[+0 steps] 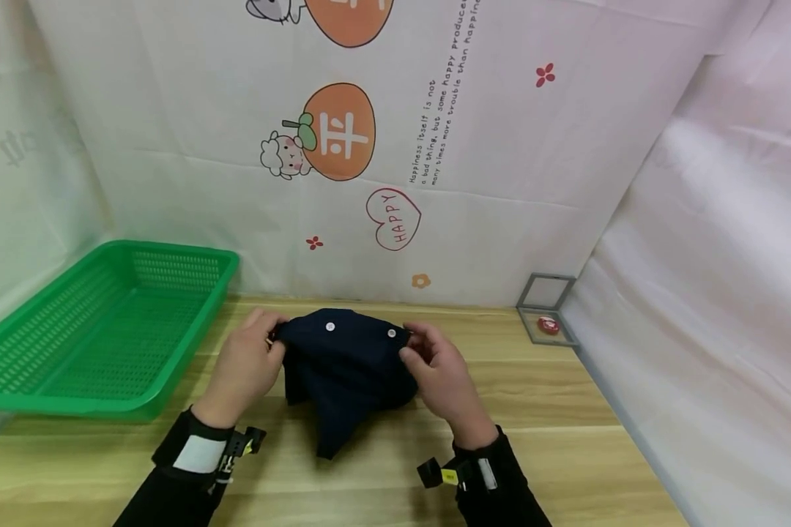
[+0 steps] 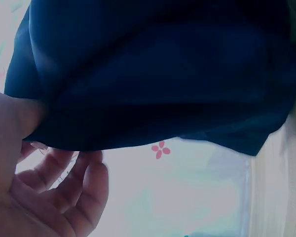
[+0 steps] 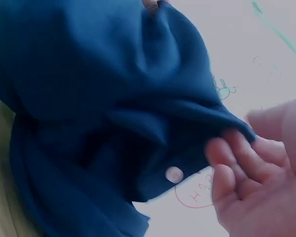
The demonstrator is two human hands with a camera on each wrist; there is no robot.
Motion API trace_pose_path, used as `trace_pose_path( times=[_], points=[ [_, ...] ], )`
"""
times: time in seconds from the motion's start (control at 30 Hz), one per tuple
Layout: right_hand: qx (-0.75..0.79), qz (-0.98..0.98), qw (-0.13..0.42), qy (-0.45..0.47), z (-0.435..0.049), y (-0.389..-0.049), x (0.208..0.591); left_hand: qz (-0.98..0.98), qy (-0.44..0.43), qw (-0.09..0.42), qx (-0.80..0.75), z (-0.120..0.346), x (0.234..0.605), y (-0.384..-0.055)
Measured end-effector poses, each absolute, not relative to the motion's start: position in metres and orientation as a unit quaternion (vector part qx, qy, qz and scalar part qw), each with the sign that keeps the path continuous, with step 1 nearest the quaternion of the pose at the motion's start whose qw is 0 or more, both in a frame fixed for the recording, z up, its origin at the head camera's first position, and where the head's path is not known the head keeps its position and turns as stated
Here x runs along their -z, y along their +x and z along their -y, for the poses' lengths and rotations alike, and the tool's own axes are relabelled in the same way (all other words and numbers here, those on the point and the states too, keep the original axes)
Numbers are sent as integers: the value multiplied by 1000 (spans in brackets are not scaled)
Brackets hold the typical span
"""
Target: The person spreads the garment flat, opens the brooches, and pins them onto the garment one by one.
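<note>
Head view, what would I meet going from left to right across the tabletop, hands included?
Green perforated plastic basket, the person's left hand, dark navy cloth with white buttons, the person's right hand, open grey-framed square case with a small red item inside.

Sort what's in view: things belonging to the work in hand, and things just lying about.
In hand:
- dark blue cloth with white buttons
- left hand and right hand, holding its edge

Apparently just lying about, untouched:
- green basket
- open grey case
- red object inside the case
</note>
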State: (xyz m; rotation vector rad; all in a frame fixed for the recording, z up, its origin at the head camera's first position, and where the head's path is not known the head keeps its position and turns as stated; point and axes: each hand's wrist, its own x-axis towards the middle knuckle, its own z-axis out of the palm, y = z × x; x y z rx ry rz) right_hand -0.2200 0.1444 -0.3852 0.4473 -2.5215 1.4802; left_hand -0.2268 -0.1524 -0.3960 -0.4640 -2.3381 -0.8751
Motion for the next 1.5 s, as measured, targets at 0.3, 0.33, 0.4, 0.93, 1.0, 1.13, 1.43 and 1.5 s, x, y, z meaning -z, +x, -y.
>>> trace_pose_path(
  times=[0.3, 0.33, 0.4, 0.93, 1.0, 1.13, 1.43, 1.5],
  points=[
    [-308, 927, 71, 201, -138, -229, 405, 878, -171, 283, 347, 151, 393, -226],
    [-315, 923, 82, 205, -138, -229, 406, 877, -170, 280, 351, 151, 393, -226],
    [-335, 913, 97, 211, -138, -230, 407, 876, -166, 272, 361, 150, 393, -225],
    [-467, 854, 197, 119, -154, -228, 393, 860, -123, 333, 366, 168, 390, -229],
    [-467, 857, 178, 127, -156, -228, 392, 862, -117, 331, 366, 168, 389, -229],
    [-449, 877, 86, 148, -164, -230, 389, 868, -92, 324, 364, 169, 388, -227],
    [-276, 937, -68, 201, -174, -231, 391, 871, -64, 319, 367, 172, 387, -226],
    [-274, 941, -39, 196, -171, -232, 391, 870, -61, 320, 370, 172, 387, -226]
  ],
)
